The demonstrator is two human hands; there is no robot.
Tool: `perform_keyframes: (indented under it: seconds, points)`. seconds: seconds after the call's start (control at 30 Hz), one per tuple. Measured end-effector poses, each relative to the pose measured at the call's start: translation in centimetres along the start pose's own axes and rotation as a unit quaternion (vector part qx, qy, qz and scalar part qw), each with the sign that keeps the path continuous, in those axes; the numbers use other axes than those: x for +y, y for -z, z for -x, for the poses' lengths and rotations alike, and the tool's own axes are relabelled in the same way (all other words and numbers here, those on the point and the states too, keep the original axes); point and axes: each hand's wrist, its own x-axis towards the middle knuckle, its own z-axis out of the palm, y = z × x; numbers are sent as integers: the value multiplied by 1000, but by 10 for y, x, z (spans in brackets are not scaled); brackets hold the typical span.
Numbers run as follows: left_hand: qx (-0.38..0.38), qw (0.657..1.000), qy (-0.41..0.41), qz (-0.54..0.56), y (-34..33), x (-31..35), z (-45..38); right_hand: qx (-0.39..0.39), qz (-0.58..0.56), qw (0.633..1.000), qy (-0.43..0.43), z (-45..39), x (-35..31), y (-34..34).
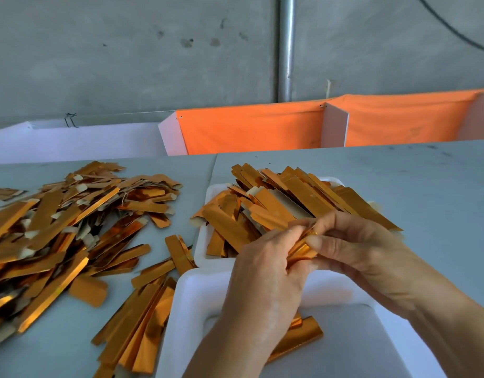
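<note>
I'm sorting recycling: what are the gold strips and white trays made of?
Gold strips: likely card faced with metallic foil, given mirror-like glints and matte pale backs and tabs. White trays: probably foam, judging by thick, rounded, matte rims.

The left hand (265, 271) and right hand (355, 246) hide most of the shiny orange-gold foil strip (301, 253) between them; the bottom edge crops the near white foam tray (191, 309).

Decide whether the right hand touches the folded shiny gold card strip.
Touching. The head view shows the right hand pinching the folded shiny gold card strip, which the left hand also grips.
</note>
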Motion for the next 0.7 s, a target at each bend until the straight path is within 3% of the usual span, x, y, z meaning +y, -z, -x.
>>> perform_keyframes:
  seconds: [0.23, 0.43, 0.7]
  points:
    - [-52, 995, 31, 82, 4, -1, -1, -7, 14, 1000, 14, 0, 2, 5]
    - [-45, 994, 44, 94, 1, -4, -1, -9, 12, 1000, 23, 0, 0, 5]
    - [-81, 997, 11, 11, 1, -2, -2, 53, 149, 987, 27, 2, -1, 3]
